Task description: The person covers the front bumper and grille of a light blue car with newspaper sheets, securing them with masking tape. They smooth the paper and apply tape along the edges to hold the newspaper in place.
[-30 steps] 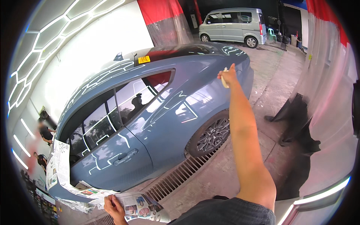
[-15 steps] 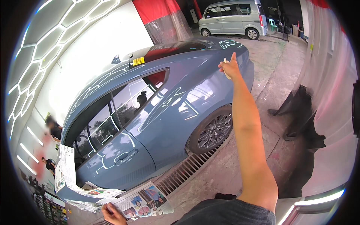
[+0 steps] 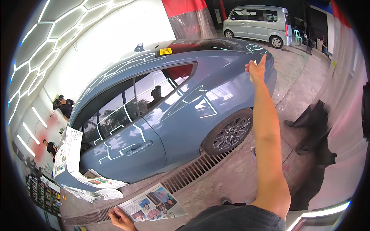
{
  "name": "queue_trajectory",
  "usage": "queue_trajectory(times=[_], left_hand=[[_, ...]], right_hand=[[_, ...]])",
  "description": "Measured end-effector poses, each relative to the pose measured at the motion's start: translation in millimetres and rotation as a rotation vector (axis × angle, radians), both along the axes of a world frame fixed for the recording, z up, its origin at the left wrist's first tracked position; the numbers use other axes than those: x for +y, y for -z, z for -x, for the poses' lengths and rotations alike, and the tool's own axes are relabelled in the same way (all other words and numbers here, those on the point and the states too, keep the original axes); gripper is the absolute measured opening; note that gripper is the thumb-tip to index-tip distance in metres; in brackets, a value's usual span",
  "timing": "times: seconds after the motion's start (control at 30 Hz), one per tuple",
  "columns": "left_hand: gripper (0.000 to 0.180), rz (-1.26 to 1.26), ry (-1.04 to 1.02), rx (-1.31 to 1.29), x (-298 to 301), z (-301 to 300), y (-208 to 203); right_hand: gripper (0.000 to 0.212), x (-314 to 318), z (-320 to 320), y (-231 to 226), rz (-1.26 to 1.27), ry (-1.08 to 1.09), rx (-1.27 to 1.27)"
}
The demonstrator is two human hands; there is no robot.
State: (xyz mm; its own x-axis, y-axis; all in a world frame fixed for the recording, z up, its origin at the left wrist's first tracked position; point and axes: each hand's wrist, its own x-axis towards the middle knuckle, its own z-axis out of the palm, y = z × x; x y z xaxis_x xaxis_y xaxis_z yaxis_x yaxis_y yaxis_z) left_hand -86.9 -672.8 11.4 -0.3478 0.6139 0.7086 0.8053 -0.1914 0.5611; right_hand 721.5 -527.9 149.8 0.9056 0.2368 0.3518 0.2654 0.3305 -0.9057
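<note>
At upper right, the right hand [image 3: 256,70] pinches what looks like a small white scrap against the blue car [image 3: 185,111]; at the bottom edge, the left hand [image 3: 120,218] grips a newspaper sheet [image 3: 152,203].

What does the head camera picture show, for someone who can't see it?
A person's right hand reaches out to a blue-grey car, pinching something small and white. Their left hand holds a newspaper sheet low down, and more newspaper covers the car's end.
</note>
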Motion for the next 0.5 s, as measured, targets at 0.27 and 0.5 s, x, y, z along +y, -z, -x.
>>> queue_trajectory(times=[0.27,0.5], left_hand=[[0.018,-0.081,0.031,-0.021,15.3,101.2,39.6],[0.014,-0.126,-0.233,-0.089,-32.2,251.0,84.5]], right_hand=[[0.083,68.8,191.2,-163.7,0.358,-0.491,-0.51],[0.075,167.8,393.6,-210.8,0.524,-0.446,-1.059]])
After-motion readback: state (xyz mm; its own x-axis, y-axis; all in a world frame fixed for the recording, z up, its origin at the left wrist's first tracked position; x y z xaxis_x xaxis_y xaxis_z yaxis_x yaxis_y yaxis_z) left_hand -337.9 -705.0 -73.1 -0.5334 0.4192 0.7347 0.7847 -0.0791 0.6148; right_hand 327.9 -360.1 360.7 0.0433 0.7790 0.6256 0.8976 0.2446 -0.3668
